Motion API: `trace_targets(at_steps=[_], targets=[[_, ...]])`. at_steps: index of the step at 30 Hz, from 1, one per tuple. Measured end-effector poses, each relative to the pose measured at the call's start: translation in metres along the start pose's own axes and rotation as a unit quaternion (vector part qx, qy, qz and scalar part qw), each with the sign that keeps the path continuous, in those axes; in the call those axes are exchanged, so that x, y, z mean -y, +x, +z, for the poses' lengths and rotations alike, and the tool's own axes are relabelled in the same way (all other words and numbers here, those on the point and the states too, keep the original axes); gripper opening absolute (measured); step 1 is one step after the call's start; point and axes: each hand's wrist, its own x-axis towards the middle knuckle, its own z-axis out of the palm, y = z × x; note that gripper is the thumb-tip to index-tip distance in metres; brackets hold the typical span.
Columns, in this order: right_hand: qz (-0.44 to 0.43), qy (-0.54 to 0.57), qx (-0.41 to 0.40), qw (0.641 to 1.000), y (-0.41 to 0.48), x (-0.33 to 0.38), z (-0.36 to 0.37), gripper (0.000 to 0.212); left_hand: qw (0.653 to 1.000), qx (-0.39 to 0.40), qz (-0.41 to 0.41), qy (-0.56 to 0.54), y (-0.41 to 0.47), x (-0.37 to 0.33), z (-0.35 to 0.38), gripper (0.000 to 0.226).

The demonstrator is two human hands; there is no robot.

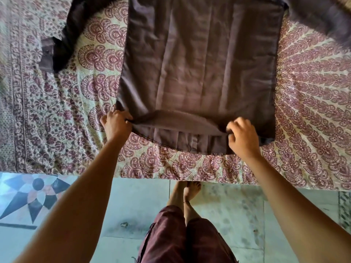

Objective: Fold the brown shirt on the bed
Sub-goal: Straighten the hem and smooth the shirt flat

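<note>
The brown shirt [205, 59] lies spread flat on the bed [62, 118], its hem toward me and its collar end out of view at the top. One sleeve [62, 44] stretches out to the left, the other [322, 18] to the upper right, blurred. My left hand [116, 123] grips the hem's left corner. My right hand [243, 137] pinches the hem near its right side. Between the hands the upper layer of the hem is lifted a little, showing the inner layer with the button placket.
The bed is covered by a cream sheet with a maroon paisley print; its near edge [171, 178] runs across the frame. Below it is a pale tiled floor [133, 205] with a star inlay at left, and my legs and bare feet [191, 190] stand against the bed.
</note>
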Motion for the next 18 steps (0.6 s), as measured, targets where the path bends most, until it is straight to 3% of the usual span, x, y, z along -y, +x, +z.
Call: trace_targets(at_steps=[4,6,9,10,12,14,18], targets=[[-0.044,-0.025,0.067,0.996,-0.05,-0.019,0.016,0.032,0.999,0.026,-0.021,-0.003,-0.027,0.03,0.015,0.017],[-0.038,-0.015,0.067,0.997,-0.064,-0.024,0.021,0.029,0.999,0.028,-0.025,-0.005,-0.03,0.036,0.019,0.017],[-0.014,0.041,0.035,0.998,-0.06,-0.024,0.018,0.008,0.998,-0.019,-0.052,-0.038,-0.023,0.03,0.015,0.018],[0.011,0.062,0.012,0.998,-0.055,-0.024,0.017,0.018,0.994,-0.049,-0.075,-0.066,-0.02,0.027,0.011,0.019],[0.084,0.071,-0.047,0.993,-0.046,-0.023,0.013,0.025,0.975,-0.105,-0.134,-0.141,-0.009,0.024,0.007,0.02],[0.2,0.044,-0.112,0.972,-0.035,-0.022,0.008,0.023,0.954,-0.107,-0.192,-0.203,0.004,0.025,0.005,0.026],[0.468,0.119,-0.136,0.865,-0.015,-0.032,0.001,0.036,0.934,-0.093,-0.257,-0.231,0.016,0.021,0.002,0.03]])
